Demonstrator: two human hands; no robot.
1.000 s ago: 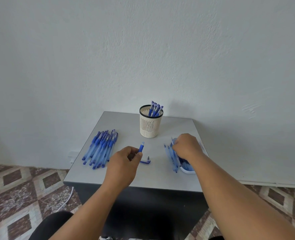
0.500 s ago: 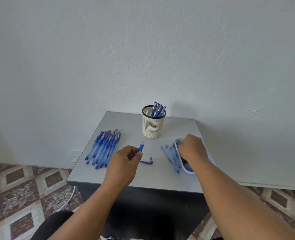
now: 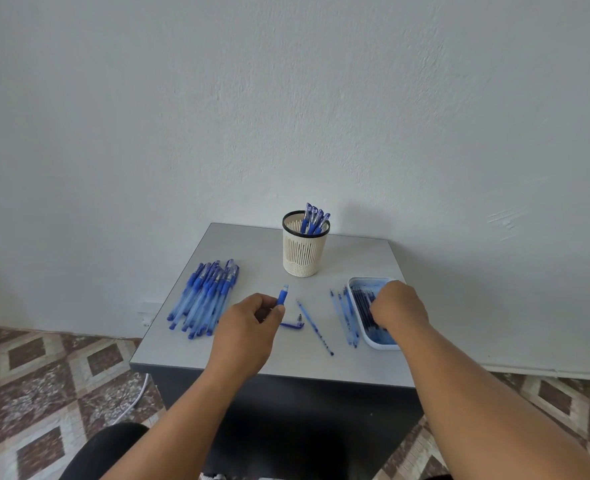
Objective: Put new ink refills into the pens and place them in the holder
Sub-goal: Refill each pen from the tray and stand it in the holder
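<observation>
My left hand (image 3: pixel 248 327) pinches a blue pen barrel (image 3: pixel 282 295) that points up and away over the middle of the grey table (image 3: pixel 259 355). Just right of it lie a blue pen cap (image 3: pixel 291 324) and a used refill (image 3: pixel 314 325). My right hand (image 3: pixel 399 308) reaches into the white tray (image 3: pixel 376 342) of dark new refills (image 3: pixel 362 299); its fingertips are hidden, so I cannot tell whether it holds one. A cream mesh holder (image 3: pixel 304 251) with several blue pens (image 3: pixel 315 218) stands at the back centre.
A pile of blue pens (image 3: pixel 205 297) lies on the table's left side. A few pale used refills (image 3: pixel 347 317) lie just left of the tray. The wall rises right behind the table. Patterned floor tiles and a white cable (image 3: pixel 132 400) show below left.
My right hand has moved right, off the loose refills and into the tray. One used refill now lies alone near the table's middle. My left hand still holds the barrel.
</observation>
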